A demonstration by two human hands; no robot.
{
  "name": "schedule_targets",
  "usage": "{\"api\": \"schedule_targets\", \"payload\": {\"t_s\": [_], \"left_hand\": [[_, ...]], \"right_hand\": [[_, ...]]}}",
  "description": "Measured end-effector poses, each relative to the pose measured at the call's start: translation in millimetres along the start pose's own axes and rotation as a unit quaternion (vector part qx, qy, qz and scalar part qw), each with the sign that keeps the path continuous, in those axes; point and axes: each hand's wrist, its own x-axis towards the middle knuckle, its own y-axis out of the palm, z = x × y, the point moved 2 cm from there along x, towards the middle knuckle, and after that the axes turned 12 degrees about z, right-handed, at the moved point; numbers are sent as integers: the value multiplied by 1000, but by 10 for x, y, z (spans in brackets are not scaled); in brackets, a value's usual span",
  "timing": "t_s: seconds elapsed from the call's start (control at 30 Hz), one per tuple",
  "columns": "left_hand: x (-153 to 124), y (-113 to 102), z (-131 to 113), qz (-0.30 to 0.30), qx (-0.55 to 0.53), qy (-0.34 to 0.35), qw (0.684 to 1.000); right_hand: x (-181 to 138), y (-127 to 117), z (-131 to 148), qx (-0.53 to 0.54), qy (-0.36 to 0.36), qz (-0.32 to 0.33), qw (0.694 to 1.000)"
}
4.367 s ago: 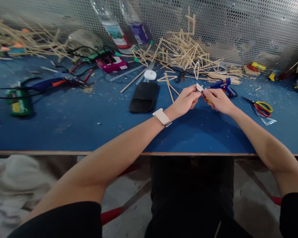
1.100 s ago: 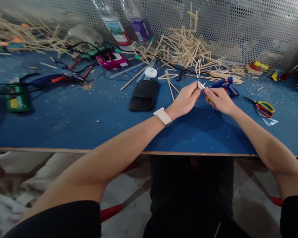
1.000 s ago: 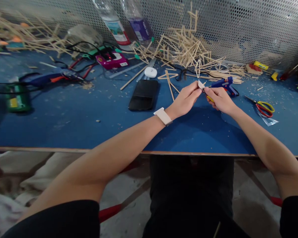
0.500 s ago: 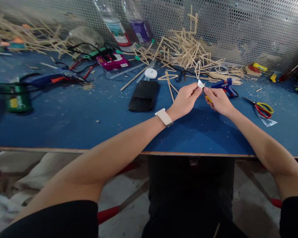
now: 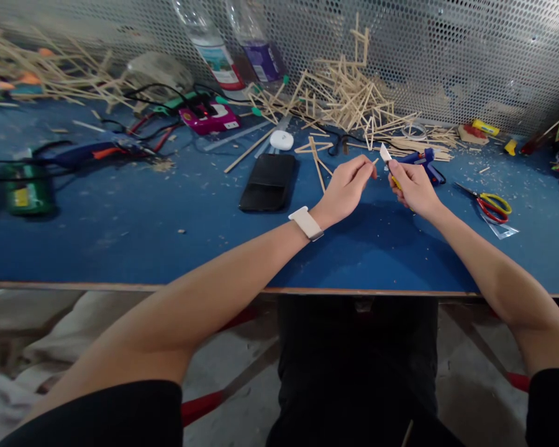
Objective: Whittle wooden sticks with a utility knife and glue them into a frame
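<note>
Back of the room: perforated metal screen [image 5: 470, 56], full width, right behind the desk. Desk [image 5: 144, 242] has a blue top w/ bare wood front edge, dusted all over w/ shavings & chips, and clutter packed along the back. Grey floor below, pale cloth at lower left.

Big heap of wooden sticks [image 5: 349, 99] against the screen, centre-right; more sticks spread far left. Two plastic bottles [image 5: 214, 49] stand by the screen, tops out of shot. Black phone [image 5: 268, 181] lies flat mid-desk, white earbud case [image 5: 282, 140] just behind it.

Both arms reach in over the front edge, watch [image 5: 306, 222] on the left wrist. Left hand [image 5: 345, 186] & right hand [image 5: 412, 186] are close together above the desk, not touching.

Right grip is clenched on a utility knife [image 5: 385, 153], yellow handle, blade up & pointing left. Left grip: thumb + forefinger pinched on a tiny stick bit [image 5: 375, 161], just beside the blade.

Blue glue gun [image 5: 423, 158] sits right behind the right hand. Scissors [image 5: 491, 203], red/yellow handles, are further right.
</note>
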Motion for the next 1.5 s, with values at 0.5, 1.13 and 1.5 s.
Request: {"api": "schedule_targets", "payload": {"t_s": [0.5, 1.13, 1.5], "left_hand": [[1, -20, 3, 42, 74, 53, 995], [7, -5, -62, -7, 108, 16, 994], [2, -66, -66, -60, 93, -8, 994]], "right_hand": [[-3, 33, 32, -56, 5, 31, 998], [-7, 64, 57, -64, 11, 15, 998], [25, 31, -13, 21, 53, -13, 998]]}}
